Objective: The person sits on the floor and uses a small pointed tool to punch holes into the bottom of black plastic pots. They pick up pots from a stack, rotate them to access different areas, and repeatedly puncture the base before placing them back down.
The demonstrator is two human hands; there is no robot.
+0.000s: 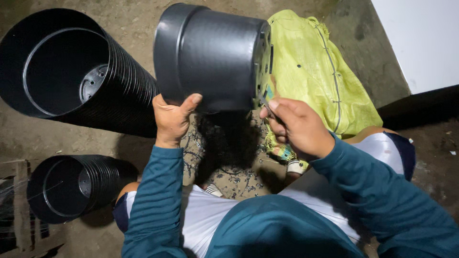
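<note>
The left hand (173,117) grips one black plastic pot (213,57) by its lower rim, thumb pressed on the wall, holding it on its side at about twelve o'clock from the person's lap. The right hand (295,126) is pinched closed on a small thin tool (264,102) (a blade or scissor tip, I cannot tell which), its point touching the pot's bottom edge, at about two o'clock from the left hand.

As I judge it, the tool could slip off the smooth plastic toward the fingers or the legs below, since the pot is steadied by one hand only and hangs in the air.

Counted: one pot in hand; two nested stacks of black pots, one large stack (67,71) at ten o'clock and one smaller stack (71,186) at eight o'clock; one yellow-green sack (315,71) at one o'clock; a scatter of small black plastic scraps (229,157) on the ground between the knees, too many to count.
</note>
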